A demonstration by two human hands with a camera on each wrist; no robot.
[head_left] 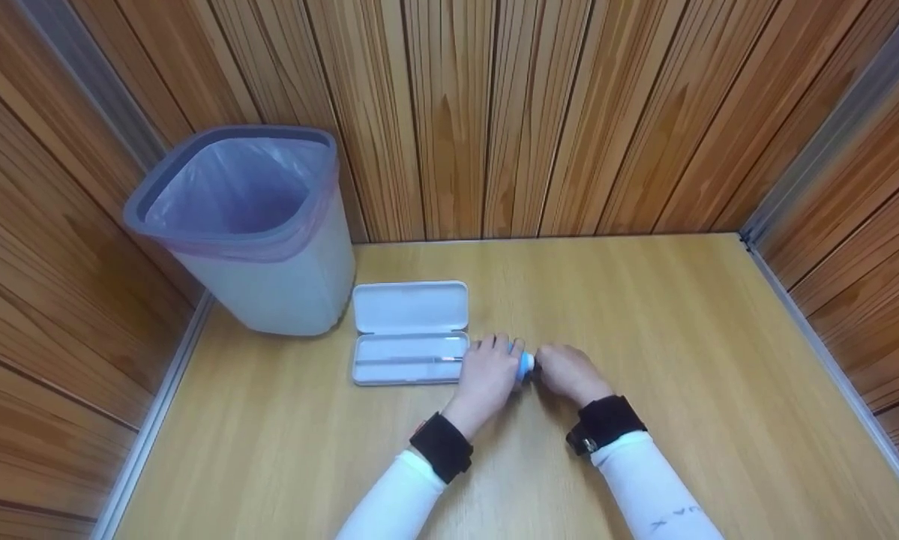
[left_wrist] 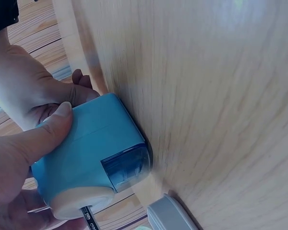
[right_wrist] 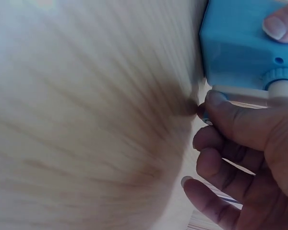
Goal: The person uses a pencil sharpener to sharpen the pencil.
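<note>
A blue crank pencil sharpener (left_wrist: 93,139) with a clear dark-blue shavings drawer (left_wrist: 129,167) sits on the table, mostly covered by my left hand (head_left: 488,375) in the head view. That hand holds the sharpener's body, its thumb (left_wrist: 55,127) lying across the top face. A dark pencil (left_wrist: 90,218) sticks out of the round whitish front. My right hand (head_left: 569,371) is at the opposite end, where thumb and forefinger pinch the small knob of the white crank arm (right_wrist: 245,94). Its other fingers curl loosely below.
An open pale pencil case (head_left: 410,307) lies just left of the sharpener, lid folded back. Behind it at the left stands a lined waste bin (head_left: 269,292). Wood-panelled walls (head_left: 449,120) enclose the table (head_left: 644,300) at the back and sides.
</note>
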